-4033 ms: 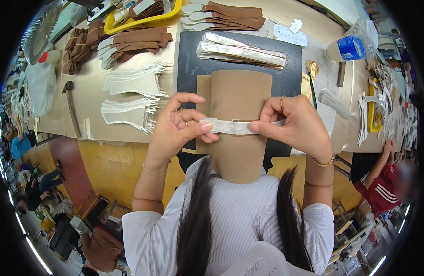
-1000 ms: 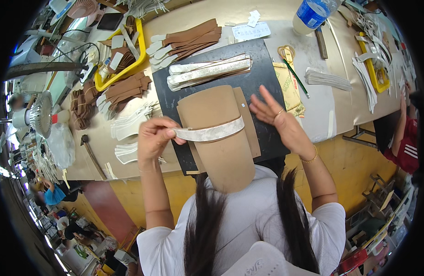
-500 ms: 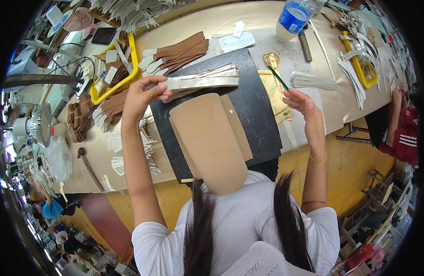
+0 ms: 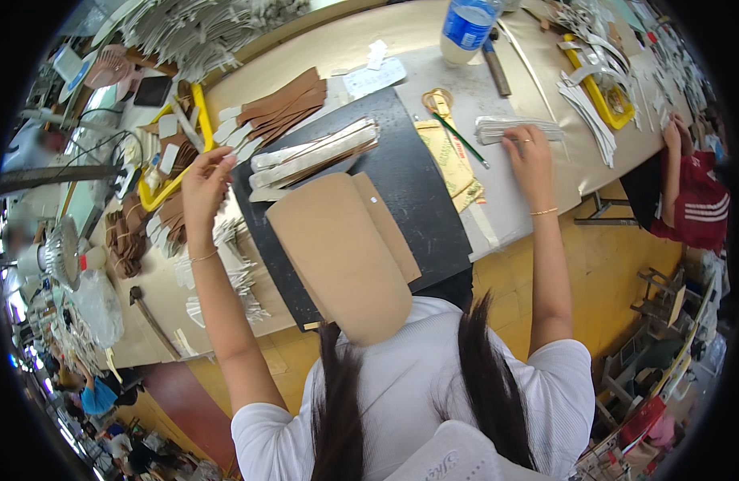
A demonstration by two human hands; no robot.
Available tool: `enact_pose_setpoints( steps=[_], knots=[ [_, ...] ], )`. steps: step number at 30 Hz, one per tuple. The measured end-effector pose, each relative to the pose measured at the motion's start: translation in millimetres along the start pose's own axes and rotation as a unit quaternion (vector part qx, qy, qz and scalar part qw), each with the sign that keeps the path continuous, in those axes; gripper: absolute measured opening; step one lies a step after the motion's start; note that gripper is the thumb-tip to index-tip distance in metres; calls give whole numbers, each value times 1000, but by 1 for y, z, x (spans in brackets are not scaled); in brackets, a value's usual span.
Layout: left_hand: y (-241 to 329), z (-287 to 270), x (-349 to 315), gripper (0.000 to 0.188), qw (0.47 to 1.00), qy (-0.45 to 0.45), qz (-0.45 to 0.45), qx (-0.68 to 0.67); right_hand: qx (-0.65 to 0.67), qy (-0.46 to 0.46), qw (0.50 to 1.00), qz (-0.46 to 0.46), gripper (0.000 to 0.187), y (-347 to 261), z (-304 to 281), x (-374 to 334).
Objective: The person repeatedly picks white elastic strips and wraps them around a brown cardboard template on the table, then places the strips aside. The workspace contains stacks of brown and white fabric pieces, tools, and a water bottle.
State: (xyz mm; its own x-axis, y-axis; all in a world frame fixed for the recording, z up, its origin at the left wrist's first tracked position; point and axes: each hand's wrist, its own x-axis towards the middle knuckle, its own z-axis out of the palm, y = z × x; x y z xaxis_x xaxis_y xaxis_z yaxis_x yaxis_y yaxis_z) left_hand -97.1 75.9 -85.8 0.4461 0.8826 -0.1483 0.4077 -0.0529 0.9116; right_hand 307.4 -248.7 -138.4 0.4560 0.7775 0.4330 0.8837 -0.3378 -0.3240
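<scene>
My left hand point(image 4: 207, 191) is at the pale ends of a fan of brown strips point(image 4: 287, 104), its fingertips and thumb closed at the lowest strip's end. My right hand point(image 4: 531, 167) reaches over a stack of white strips point(image 4: 498, 128) at the right, fingers curved and apart, fingertips at the stack's near edge. Between my arms, a bundle of white-and-brown layered strips point(image 4: 317, 156) lies on a black board point(image 4: 445, 228). A rounded tan panel point(image 4: 345, 252) rests on the board and against my white shirt.
A green pencil point(image 4: 461, 140) and scissors point(image 4: 437, 99) lie on a yellow packet point(image 4: 449, 164). Behind stand a bottle point(image 4: 465, 36) and a hammer point(image 4: 498, 70). Yellow trays point(image 4: 199, 104) hold parts at left and right. Another person's red sleeve point(image 4: 702, 204) shows at far right.
My left hand has let go of the white strip bundle, now lying on the board, and moved left to the brown strips. My right hand has moved from beside the pencil to the white stack.
</scene>
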Motion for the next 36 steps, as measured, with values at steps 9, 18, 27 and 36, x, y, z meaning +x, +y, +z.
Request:
enact_pose_setpoints(
  steps=[9, 18, 27, 36],
  knots=[
    [-27, -15, 49, 26, 983, 70, 89, 142, -28, -12, 997, -67, 11, -10, 2, 7],
    [-24, -1, 76, 26, 939, 74, 153, 300, -83, -55, 989, -110, 15, -3, -4, 3],
    [-25, 8, 93, 19, 896, 20, 179, 407, 1, -77, 993, -89, 14, 9, -29, 11],
    [-19, 6, 86, 18, 896, -1, 161, 413, 338, 25, 924, 177, 27, 39, -55, 16]
  ],
)
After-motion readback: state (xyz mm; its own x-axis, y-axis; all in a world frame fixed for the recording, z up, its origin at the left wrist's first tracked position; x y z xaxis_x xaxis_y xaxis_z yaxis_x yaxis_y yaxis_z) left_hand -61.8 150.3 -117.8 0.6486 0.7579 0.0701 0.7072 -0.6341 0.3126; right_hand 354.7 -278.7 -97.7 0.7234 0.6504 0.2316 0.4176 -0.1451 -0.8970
